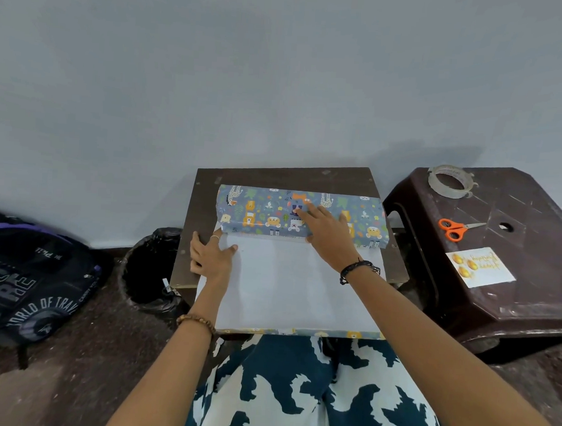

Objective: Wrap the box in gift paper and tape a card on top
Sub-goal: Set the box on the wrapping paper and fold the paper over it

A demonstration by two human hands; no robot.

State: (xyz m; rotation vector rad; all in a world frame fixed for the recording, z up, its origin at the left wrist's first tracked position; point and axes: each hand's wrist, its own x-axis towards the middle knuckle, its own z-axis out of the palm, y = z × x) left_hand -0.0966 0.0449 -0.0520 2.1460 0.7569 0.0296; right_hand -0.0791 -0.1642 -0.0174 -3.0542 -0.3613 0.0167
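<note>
While the near edge of the gift paper [288, 288] hangs over the front of the small dark table [206, 189] toward the person's patterned lap, its white underside lies face up and slack, a judgement being that this length is kept free to be drawn over the box next. The left hand [210, 258] lies flat with its fingers spread on the paper's left margin and the table beside it, gripping nothing; it appears to pin the sheet so it cannot slide. Farther on, the right hand [326, 231] presses with straight fingers on top of the box [263, 212], which sits across the far part of the table, already covered by the printed side of the paper (animals and leaves on blue). That press probably holds the first fold tight against the box; no tape shows on the seam.

To the right, just beside the table, a brown plastic stool [529, 291] keeps the supplies within reach: the card [480, 267] with gold ornaments nearest, orange-handled scissors [454, 229] beyond it, a tape roll [447, 185] at the far corner. On the left, a bin [150, 268] lined with a black bag stands on the brown floor, and a dark backpack [31, 284] lies farther left. A plain pale wall [281, 66] rises behind.
</note>
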